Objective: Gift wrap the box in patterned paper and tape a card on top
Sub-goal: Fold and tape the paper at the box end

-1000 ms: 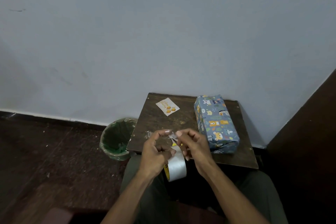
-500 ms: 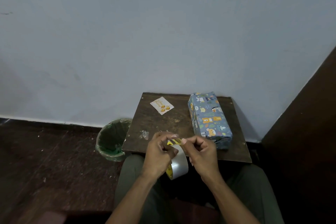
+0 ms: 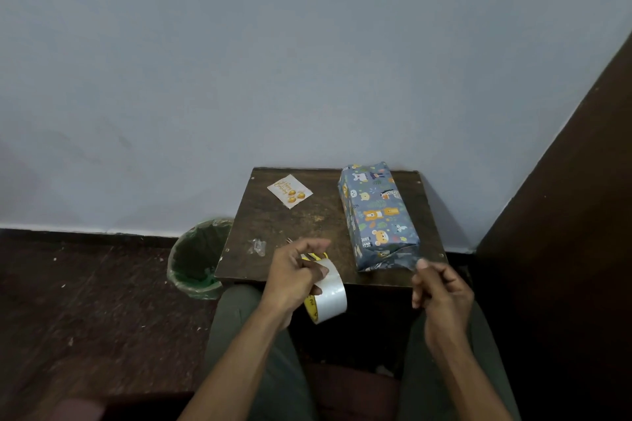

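1. Half a second ago the two hands met over the tape roll; now the right hand [image 3: 441,287] has drawn away to the right and sits apart from the roll, just below the near end of the wrapped box.
2. Its fingers are curled with thumb and forefinger tips together; whether a strip of clear tape is pinched there cannot be told.
3. The left hand [image 3: 295,272] grasps the tape roll [image 3: 328,296], fingers wrapped round it, at the near edge of the table and over the person's lap. The roll is silvery, with a yellow inner rim.
4. The box [image 3: 378,215], wrapped in blue paper printed with cartoon animals, lies lengthwise on the right part of the table [image 3: 307,215], its far end by the wall and its near end creased and folded.
5. The card [image 3: 290,191], white with gold balloons, lies flat at the far left of the table, well apart from the box.
6. A small crumpled scrap of clear tape [image 3: 258,246] lies on the table near the left hand.
7. A green-lined bin [image 3: 198,260] stands on the dark floor just left of the table.
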